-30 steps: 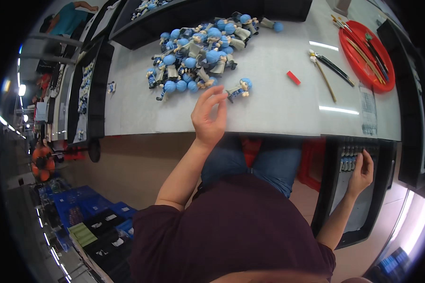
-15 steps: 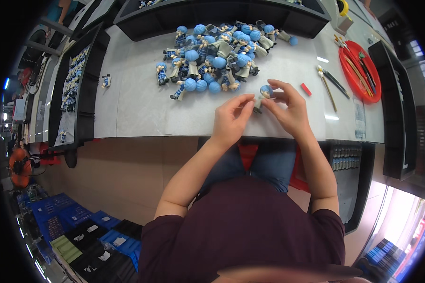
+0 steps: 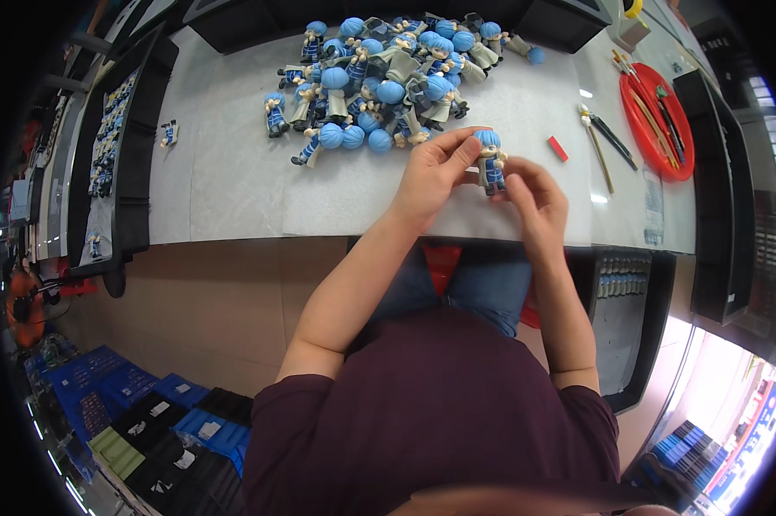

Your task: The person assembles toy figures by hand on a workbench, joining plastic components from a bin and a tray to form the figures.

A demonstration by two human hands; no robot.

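Note:
A small blue-haired figurine [image 3: 491, 163] is held upright above the table, its front showing a blue outfit. My left hand [image 3: 437, 175] pinches it from the left, thumb and fingers near the head. My right hand [image 3: 536, 191] is closed at its other side, fingertips against the lower body. Beyond my hands lies a heap of similar figurines [image 3: 375, 86], many tipped over or face down. A small red block [image 3: 557, 149] rests on the table to the right of my right hand.
A red oval tray [image 3: 637, 129] with brushes stands at the right, brushes [image 3: 599, 155] beside it. Black bins line the back [image 3: 319, 21], the left [image 3: 134, 198], holding more figurines, and the right [image 3: 723, 206]. One figurine [image 3: 169, 133] lies apart at left. Another bin [image 3: 629, 335] sits below the table edge.
The figurine has turned from a tilted pose to upright with its front showing. My left hand has come closer and grips it near the head; my right hand has shifted lower on it.

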